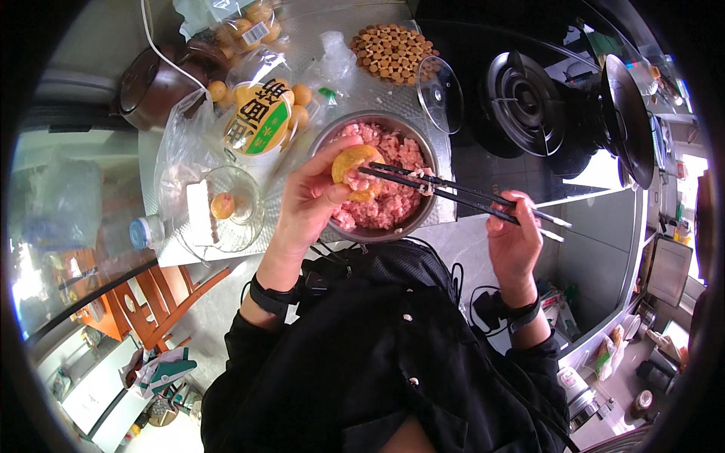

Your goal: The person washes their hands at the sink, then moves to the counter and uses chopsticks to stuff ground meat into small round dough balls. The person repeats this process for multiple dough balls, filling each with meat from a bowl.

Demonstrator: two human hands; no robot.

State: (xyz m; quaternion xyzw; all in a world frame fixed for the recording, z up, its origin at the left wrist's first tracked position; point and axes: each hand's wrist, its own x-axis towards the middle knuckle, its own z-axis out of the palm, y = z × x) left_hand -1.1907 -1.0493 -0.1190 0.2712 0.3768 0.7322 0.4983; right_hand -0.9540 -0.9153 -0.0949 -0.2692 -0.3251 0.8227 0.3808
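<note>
My left hand (308, 192) holds a golden fried gluten puff (346, 161) between thumb and fingers, above a steel bowl (426, 214) of pink minced meat (391, 206). Some mince sits at the puff's opening. With my right hand (515, 235) I grip a pair of black chopsticks (464, 192) with silver ends. Their tips touch the mince at the puff, and more mince clings partway along them. Left of the bowl, a clear glass plate (252, 229) carries another puff (222, 205). A printed plastic bag (260, 116) containing puffs lies behind.
A wooden trivet (391, 54) and a glass lid (439, 99) lie beyond the bowl. To the right are a gas burner (524, 105) and a dark pan (627, 122). A brown pot (150, 85) stands back left; a blue-capped container (141, 232) is near the left counter edge.
</note>
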